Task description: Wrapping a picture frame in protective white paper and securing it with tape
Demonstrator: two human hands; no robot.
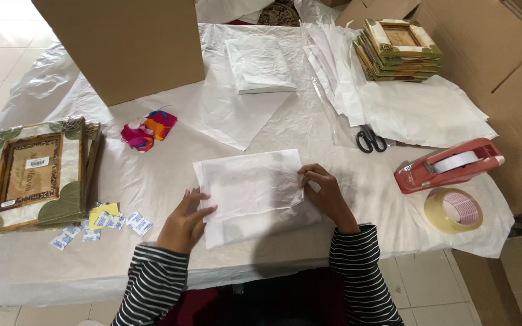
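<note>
- The left hand (183, 222) lies open and flat, fingers spread, pressing on the left edge of a parcel wrapped in white tissue paper (250, 193).
- The right hand (326, 192) pinches a fold of that paper at the parcel's right edge, fingertips closed on the sheet.
- The parcel sits between both hands on the paper-covered counter (152, 175), directly in front of the person; both sleeves are black-and-white striped.
- Left of the left hand, small white-and-blue sachets (134, 222) and a yellow slip (105, 211) lie scattered.
- Farther left stands a stack of large decorated picture frames (34, 172).
- Beyond the left hand lies a crumpled, brightly coloured cloth (149, 130), and behind it a tall cardboard box (122, 45).
- Right of the right hand is a red tape dispenser (448, 164), with a roll of tape (453, 210) just beside it.
- Beyond the right hand lie black scissors (370, 140) on loose white sheets (418, 108), with a pile of smaller frames (399, 49) at the far side.
- Straight ahead, well apart from both hands, rests another wrapped white parcel (260, 63).
</note>
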